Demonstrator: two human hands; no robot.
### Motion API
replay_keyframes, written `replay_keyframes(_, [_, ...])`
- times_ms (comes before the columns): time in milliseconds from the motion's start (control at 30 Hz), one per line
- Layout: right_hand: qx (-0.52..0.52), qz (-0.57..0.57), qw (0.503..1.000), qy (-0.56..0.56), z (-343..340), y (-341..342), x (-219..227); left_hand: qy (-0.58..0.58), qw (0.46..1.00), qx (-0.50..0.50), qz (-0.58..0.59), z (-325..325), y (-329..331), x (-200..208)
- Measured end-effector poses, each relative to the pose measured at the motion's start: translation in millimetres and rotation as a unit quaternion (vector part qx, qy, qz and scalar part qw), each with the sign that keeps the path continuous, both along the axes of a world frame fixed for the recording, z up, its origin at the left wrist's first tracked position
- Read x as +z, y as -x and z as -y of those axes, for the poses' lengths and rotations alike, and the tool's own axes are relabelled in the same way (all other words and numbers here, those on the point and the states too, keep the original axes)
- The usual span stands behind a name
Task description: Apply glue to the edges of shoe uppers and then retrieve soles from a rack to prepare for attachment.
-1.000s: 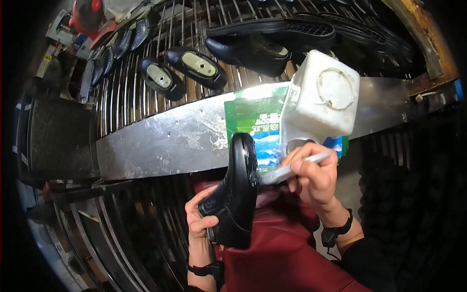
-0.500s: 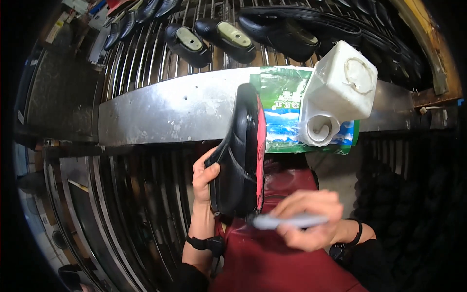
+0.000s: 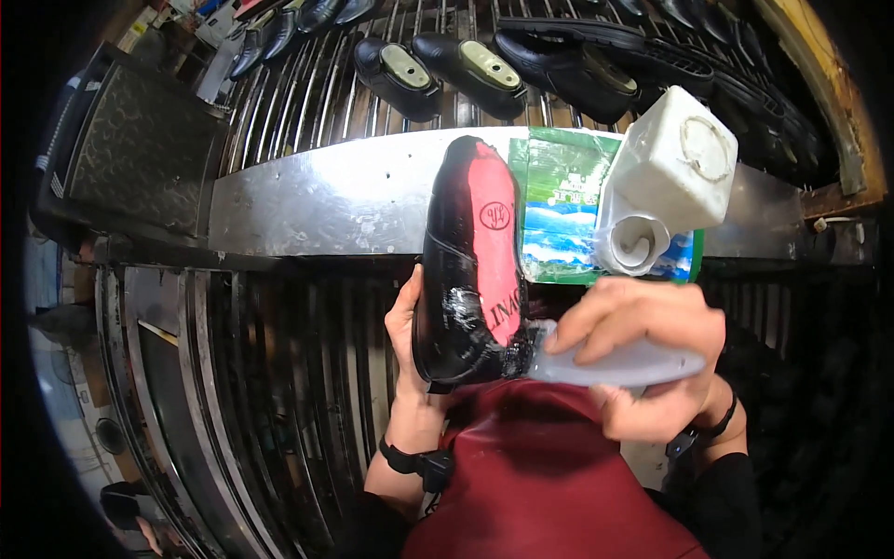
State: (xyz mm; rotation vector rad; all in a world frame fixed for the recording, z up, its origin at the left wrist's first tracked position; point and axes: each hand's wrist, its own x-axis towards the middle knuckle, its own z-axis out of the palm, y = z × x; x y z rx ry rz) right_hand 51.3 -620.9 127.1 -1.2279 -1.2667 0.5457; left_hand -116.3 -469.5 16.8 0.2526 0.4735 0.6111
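Observation:
A black shoe [image 3: 450,279] stands upright before me, its pink underside [image 3: 496,242] with dark printed marks turned to the right. My left hand [image 3: 403,326] is closed on its left side, with most fingers hidden behind it. In my right hand [image 3: 652,345] is a brush [image 3: 610,361] with a pale, translucent handle. Its dark bristles press against the lower right edge of the shoe, beside the lower end of the pink area. The black leather there looks wet and shiny.
Beyond the shoe runs a metal ledge [image 3: 307,210]. A green and blue printed sheet [image 3: 559,228] lies on it under a tipped white plastic container [image 3: 684,163] with a round opening. Several black shoes [image 3: 400,74] rest on the bar rack behind. Metal racks [image 3: 200,373] stand at left.
The shoe has turned so that more of its pink underside shows. My right hand and the brush have moved up and right, with the bristles still at the shoe's lower end.

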Motion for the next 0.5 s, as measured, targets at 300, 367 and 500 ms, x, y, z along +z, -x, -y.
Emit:
replay_keyframes(300, [-0.167, -0.274, 0.947, -0.003, -57, -51, -55, -0.11, 0.991, 0.056, -0.051, -9, -9, -41])
replay_keyframes(367, [-0.24, -0.375, 0.895, -0.03, -61, -43, -82, -0.076, 0.993, 0.046, -0.081, -18, -9, -3])
replay_keyframes(500, [-0.282, -0.472, 0.833, -0.061, -40, -17, -97, -0.304, 0.916, 0.113, -0.236, -88, 5, 25])
